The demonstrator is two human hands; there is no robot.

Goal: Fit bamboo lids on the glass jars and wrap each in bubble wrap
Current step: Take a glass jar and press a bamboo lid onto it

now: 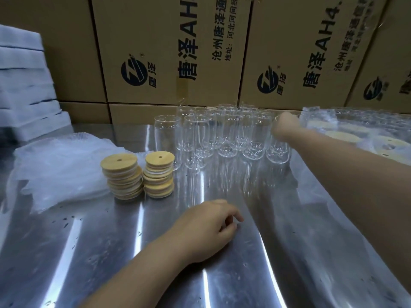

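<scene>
Several clear glass jars (224, 132) stand open-topped in a cluster at the back middle of the steel table (111, 252). Two stacks of round bamboo lids (158, 174) sit just left of them. A pile of bubble wrap (60, 167) lies further left. My left hand (206, 227) rests on the table in front of the jars, fingers loosely curled, holding nothing. My right hand (285, 126) reaches far back right, against a bubble-wrapped jar (315, 120). That hand is blurred and its fingers do not show.
More wrapped, lidded jars (364, 134) lie along the right edge. Printed cardboard boxes (178, 52) form a wall behind the table. A stack of white foam sheets (24, 85) stands at the far left.
</scene>
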